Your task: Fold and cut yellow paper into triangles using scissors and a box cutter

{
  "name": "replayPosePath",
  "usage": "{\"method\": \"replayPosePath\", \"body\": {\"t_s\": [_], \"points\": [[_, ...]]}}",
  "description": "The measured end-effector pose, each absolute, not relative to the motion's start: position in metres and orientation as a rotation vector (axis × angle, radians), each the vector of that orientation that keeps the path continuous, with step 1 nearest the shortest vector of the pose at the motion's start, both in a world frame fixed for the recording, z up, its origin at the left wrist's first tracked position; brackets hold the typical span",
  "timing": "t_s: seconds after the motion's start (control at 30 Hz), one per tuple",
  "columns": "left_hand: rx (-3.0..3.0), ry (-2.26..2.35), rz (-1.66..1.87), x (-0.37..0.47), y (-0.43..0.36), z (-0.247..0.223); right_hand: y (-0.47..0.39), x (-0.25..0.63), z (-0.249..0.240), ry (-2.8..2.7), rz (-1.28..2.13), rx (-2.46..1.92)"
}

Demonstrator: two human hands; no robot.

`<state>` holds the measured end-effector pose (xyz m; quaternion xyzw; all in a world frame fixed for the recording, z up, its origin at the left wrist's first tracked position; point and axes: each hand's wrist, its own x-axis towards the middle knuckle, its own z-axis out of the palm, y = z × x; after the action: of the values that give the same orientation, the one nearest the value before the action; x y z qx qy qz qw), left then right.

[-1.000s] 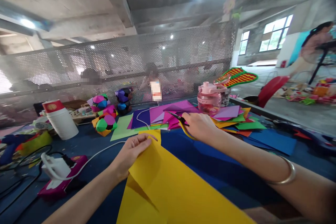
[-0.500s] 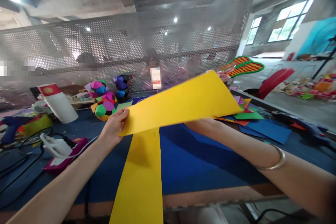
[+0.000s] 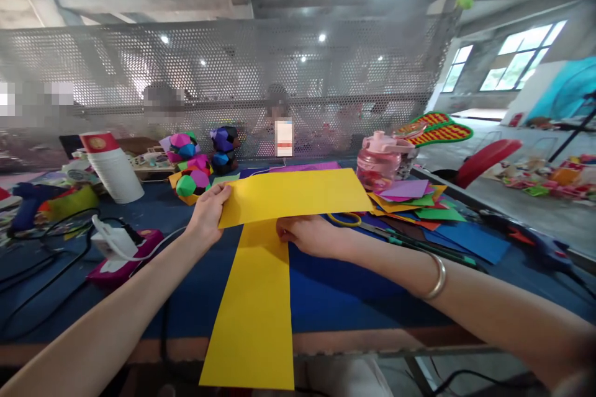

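Observation:
My left hand point(image 3: 212, 209) pinches the left end of a wide yellow paper strip point(image 3: 302, 195), held crosswise above the table. A second yellow strip point(image 3: 254, 310) runs from beneath it toward me, its near end reaching past the table's front edge. My right hand point(image 3: 310, 236), with a bangle on the wrist, is under the crosswise strip. Its fingers are curled in a pinch at the upper right edge of the second strip; the crosswise strip partly covers them. Just right of that hand lie scissors with yellow handles point(image 3: 347, 219), partly hidden by the crosswise strip.
Coloured paper pieces point(image 3: 410, 201) and a pink bottle point(image 3: 378, 161) stand at right, near a glue gun point(image 3: 535, 239). Leftward are stacked paper cups point(image 3: 116, 177), faceted paper balls point(image 3: 190, 183), a power strip point(image 3: 125, 257) and black cables. A phone point(image 3: 284, 138) stands upright ahead.
My right hand has moved left beneath the crosswise strip to the lower strip's edge. The crosswise strip has lowered on its right side and levelled, uncovering the bottle and scissors.

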<state>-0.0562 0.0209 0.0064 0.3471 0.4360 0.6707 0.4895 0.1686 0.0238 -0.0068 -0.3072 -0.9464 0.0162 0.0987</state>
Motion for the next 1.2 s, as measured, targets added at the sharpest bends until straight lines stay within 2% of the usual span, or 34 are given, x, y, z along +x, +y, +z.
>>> {"method": "replayPosePath", "body": {"t_s": [0.23, 0.37, 0.4, 0.47, 0.6, 0.73, 0.8, 0.97, 1.2], "points": [[0.847, 1.052, 1.645, -0.058, 0.022, 0.008, -0.055, 0.220, 0.035, -2.897, 0.074, -0.979], [0.875, 1.022, 1.606, -0.057, 0.022, 0.007, -0.120, 0.279, 0.067, -3.227, 0.526, -0.906], [0.885, 1.018, 1.593, -0.057, 0.022, 0.007, -0.129, 0.290, 0.073, -3.225, 0.549, -0.960], [0.909, 1.018, 1.564, -0.056, 0.022, 0.006, -0.135, 0.304, 0.080, -3.088, 0.444, -1.157], [0.959, 1.033, 1.502, -0.056, 0.021, 0.007, -0.113, 0.314, 0.074, -2.714, -0.055, -1.437], [0.992, 1.064, 1.435, -0.058, 0.021, 0.008, -0.082, 0.314, 0.047, -2.498, -0.557, -1.306], [1.008, 1.085, 1.392, -0.059, 0.022, 0.008, -0.070, 0.313, 0.032, -2.501, -0.705, -1.183], [1.089, 1.181, 1.290, -0.063, 0.025, 0.006, -0.051, 0.307, 0.010, -2.659, -0.689, -0.866], [1.428, 1.388, 1.186, -0.072, 0.031, -0.001, -0.031, 0.302, 0.010, -2.685, -0.627, -0.450]]}}
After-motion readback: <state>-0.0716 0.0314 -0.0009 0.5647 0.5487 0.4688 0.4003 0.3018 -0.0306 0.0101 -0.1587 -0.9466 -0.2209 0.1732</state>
